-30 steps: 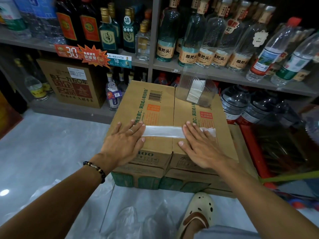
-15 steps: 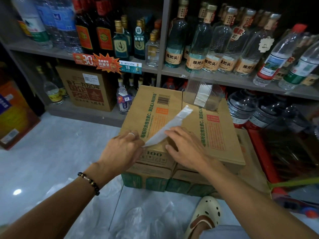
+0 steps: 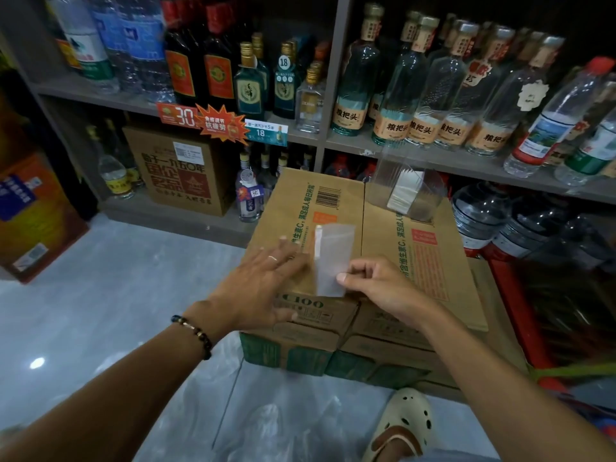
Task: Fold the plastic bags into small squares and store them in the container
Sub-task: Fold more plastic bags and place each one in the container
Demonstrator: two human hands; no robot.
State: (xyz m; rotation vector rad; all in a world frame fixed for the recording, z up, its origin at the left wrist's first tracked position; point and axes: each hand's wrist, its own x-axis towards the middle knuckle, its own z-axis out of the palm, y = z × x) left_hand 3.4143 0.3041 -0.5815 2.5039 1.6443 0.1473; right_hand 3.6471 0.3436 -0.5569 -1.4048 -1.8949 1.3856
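Nearest the viewer, loose clear plastic bags (image 3: pixel 266 425) are seen lying on the grey tiled floor (image 3: pixel 116 295), beside a cream perforated clog (image 3: pixel 405 425). Both forearms are extended over a cardboard carton (image 3: pixel 430 261), which serves as the work surface and is stacked on further cartons. The left hand (image 3: pixel 258 286), marked by a ring and a beaded bracelet (image 3: pixel 195 335) at the wrist, is laid with its fingers straight and spread on the carton top, just beside the bag. The right hand (image 3: pixel 376 283) is curled, and the lower right part of a folded plastic bag (image 3: pixel 333 258) is pinched between its thumb and fingers. The bag, folded into a narrow translucent strip, is held with its long axis pointing away from the viewer, over the middle of the carton top; whether its far end is lying on the cardboard cannot be told. At the carton's far right edge a clear plastic container (image 3: pixel 408 191) is set, in which a row of white folded bags is already stored. Behind it, shelves (image 3: pixel 433 158) stocked with liquor and water bottles are seen.
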